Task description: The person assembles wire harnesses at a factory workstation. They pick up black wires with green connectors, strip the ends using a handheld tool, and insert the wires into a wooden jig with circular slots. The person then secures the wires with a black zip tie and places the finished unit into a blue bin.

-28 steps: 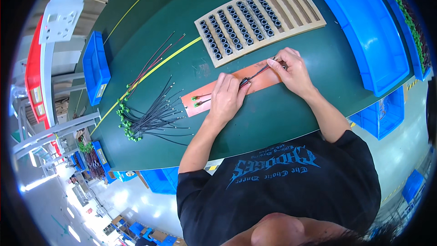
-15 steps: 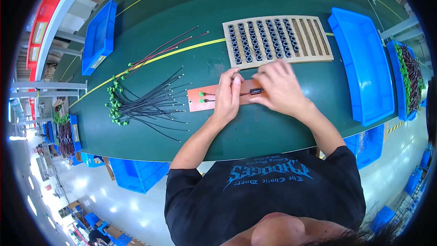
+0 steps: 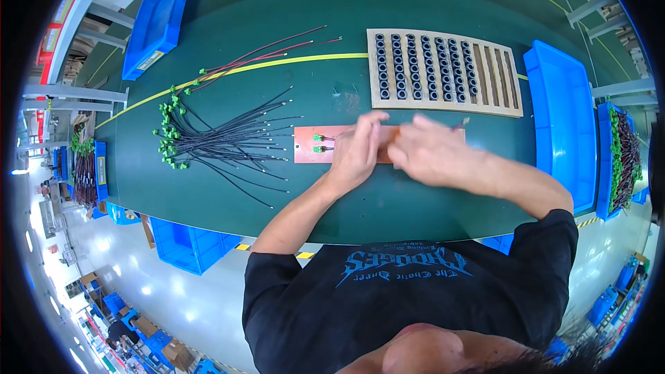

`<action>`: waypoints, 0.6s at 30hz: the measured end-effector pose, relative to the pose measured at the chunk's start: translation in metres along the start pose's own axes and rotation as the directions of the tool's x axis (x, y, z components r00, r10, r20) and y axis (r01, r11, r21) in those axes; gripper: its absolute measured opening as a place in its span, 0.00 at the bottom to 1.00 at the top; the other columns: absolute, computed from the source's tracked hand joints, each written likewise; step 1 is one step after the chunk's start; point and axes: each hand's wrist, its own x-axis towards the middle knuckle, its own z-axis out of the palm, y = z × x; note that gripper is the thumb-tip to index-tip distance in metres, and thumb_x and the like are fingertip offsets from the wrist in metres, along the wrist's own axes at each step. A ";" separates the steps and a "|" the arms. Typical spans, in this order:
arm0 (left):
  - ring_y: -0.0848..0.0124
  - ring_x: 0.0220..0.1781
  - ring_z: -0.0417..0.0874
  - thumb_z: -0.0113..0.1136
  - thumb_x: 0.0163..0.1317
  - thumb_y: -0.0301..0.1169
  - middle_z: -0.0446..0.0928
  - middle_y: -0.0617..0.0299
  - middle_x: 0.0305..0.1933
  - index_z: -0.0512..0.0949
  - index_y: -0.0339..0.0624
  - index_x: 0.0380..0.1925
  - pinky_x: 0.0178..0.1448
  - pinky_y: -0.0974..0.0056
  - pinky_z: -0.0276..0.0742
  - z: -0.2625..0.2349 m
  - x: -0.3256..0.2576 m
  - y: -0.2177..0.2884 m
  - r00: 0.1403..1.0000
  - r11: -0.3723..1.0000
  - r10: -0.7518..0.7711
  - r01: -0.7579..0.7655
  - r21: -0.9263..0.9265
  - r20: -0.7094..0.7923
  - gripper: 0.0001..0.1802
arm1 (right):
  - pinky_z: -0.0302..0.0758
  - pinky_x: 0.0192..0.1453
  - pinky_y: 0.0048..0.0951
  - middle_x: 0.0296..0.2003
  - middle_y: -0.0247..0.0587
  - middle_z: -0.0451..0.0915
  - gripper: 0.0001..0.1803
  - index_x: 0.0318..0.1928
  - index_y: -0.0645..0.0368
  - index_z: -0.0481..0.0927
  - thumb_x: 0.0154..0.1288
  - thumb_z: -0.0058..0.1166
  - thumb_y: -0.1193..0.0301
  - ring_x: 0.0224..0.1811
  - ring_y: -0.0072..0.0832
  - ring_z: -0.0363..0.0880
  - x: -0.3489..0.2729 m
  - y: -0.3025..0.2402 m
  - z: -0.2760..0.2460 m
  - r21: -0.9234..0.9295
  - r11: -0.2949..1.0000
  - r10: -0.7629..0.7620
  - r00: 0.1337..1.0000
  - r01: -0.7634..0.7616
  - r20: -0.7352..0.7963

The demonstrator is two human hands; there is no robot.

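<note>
A copper-coloured board (image 3: 303, 155) lies on the green table in front of me. Two green connectors (image 3: 318, 143) sit at its left end, their short black cables running under my left hand (image 3: 355, 151). That hand is closed over the cables, thumb pointing away from me. Close beside it my right hand (image 3: 431, 154), smeared by motion, has its fingers curled together over the board; what they hold is hidden. A light-tipped wire end (image 3: 463, 123) shows just beyond the right hand. The black sleeve on the cables is out of sight.
To the left lies a fan of black cables (image 3: 215, 145) with green connectors, red cables (image 3: 260, 56) beyond them. At the back right a wooden rack (image 3: 513, 107) holds rows of black rings. Blue bins stand at the far left (image 3: 156, 21) and right (image 3: 564, 125).
My right hand has shifted and curled over the board, its elbow farther out. The black sleeve, visible before beside its fingers, is now hidden. A wire end has appeared beyond the right hand.
</note>
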 end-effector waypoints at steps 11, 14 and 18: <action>0.51 0.42 0.88 0.49 0.79 0.35 0.86 0.51 0.45 0.82 0.42 0.54 0.50 0.51 0.80 -0.014 0.014 0.011 0.976 0.993 -0.034 0.057 -0.103 0.214 0.15 | 0.70 0.51 0.37 0.29 0.31 0.76 0.05 0.32 0.53 0.78 0.57 0.60 0.68 0.41 0.29 0.76 -0.038 0.027 0.004 -0.024 0.965 0.242 0.925 -0.261 -0.292; 0.54 0.40 0.87 0.51 0.79 0.35 0.85 0.53 0.46 0.82 0.40 0.55 0.48 0.54 0.80 -0.019 0.023 0.020 0.929 0.994 -0.005 0.045 -0.100 0.369 0.16 | 0.71 0.61 0.42 0.29 0.31 0.73 0.06 0.33 0.52 0.79 0.54 0.61 0.68 0.42 0.30 0.76 -0.043 0.023 0.008 -0.059 0.961 0.234 0.905 -0.271 -0.355; 0.70 0.31 0.82 0.56 0.76 0.33 0.83 0.58 0.41 0.80 0.34 0.55 0.38 0.64 0.77 -0.036 0.033 0.046 0.870 0.951 -0.111 0.234 -0.204 0.481 0.15 | 0.69 0.69 0.49 0.45 0.35 0.79 0.18 0.47 0.52 0.82 0.54 0.67 0.67 0.53 0.32 0.77 -0.039 0.013 -0.007 -0.022 0.937 0.283 0.796 -0.348 -0.534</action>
